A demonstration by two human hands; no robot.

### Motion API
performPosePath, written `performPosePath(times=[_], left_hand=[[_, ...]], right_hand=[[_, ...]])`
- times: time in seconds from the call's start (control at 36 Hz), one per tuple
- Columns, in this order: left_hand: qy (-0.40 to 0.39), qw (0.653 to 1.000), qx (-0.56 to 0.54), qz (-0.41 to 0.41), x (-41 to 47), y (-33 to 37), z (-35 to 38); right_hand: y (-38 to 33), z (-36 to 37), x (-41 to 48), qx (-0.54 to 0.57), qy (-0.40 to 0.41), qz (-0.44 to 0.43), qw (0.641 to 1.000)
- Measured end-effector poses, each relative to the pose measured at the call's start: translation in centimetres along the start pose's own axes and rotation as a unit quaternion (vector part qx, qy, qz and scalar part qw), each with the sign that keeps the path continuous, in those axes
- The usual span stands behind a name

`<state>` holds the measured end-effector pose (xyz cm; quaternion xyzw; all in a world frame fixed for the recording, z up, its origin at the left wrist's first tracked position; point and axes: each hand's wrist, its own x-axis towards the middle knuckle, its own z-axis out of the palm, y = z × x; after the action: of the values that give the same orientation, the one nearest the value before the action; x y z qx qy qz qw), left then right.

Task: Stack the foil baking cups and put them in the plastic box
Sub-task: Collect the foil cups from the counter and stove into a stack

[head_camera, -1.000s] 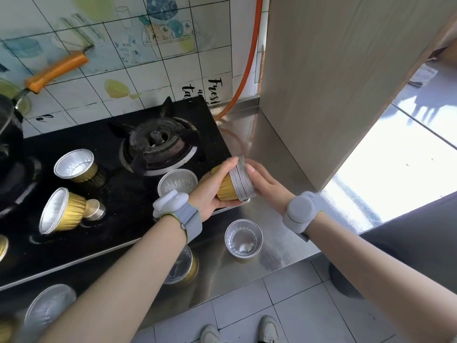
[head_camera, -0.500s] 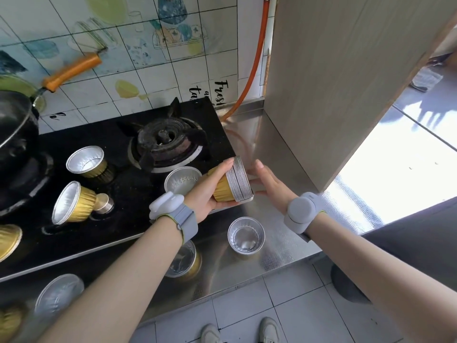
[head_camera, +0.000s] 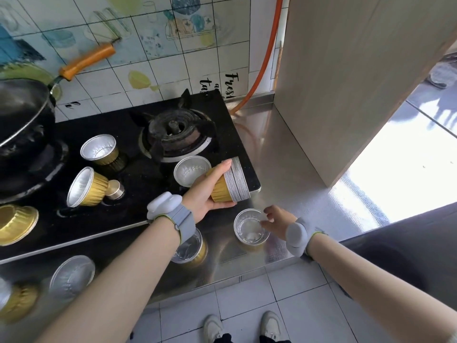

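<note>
Bright daylight pours in from the right, blowing out the floor [head_camera: 405, 169] there and throwing glare across the steel desk [head_camera: 284, 149]. Wide-angle distortion bends the edges, and the lower-left corner is smeared with blur.

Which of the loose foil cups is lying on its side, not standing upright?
The gold cup beside the stove knob, left of the left hand. Its silver mouth faces left and its pleated wall shows, while the other single cups nearby stand with their mouths up.
</note>
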<state>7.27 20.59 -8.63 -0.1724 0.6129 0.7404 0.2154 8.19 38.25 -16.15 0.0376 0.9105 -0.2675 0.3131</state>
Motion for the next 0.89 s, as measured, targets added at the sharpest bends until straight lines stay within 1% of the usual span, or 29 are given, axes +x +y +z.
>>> performPosePath(times=[0.25, 0.33, 0.56, 0.72, 0.81, 0.89], left_hand=[[0.001, 1.000, 0.002, 0.006, -0.3, -0.1, -0.1], [0.005, 1.000, 0.006, 0.003, -0.3, -0.3, -0.3], [0.012, 1.000, 0.007, 0.000, -0.7, -0.4, -0.4], [0.024, 1.000, -0.002, -0.002, -0.9, -0.2, -0.2], [0.022, 1.000, 0.001, 0.000, -1.0, -0.3, -0.2], [0.020, 1.000, 0.001, -0.002, -1.1, -0.5, -0.2]], right_hand=[[-0.1, -0.2, 0.1, -0.063, -0.019, -0.007, 0.998], [0.0, -0.6, -0.1, -0.060, -0.005, -0.013, 0.998], [0.2, -2.4, -0.4, 0.042, 0.080, -0.062, 0.994], [-0.7, -4.2, -1.1, 0.132, 0.146, -0.086, 0.977], [-1.4, -4.9, -1.3, 0.162, 0.164, -0.093, 0.969], [-2.0, -5.1, -1.3, 0.177, 0.166, -0.101, 0.965]])
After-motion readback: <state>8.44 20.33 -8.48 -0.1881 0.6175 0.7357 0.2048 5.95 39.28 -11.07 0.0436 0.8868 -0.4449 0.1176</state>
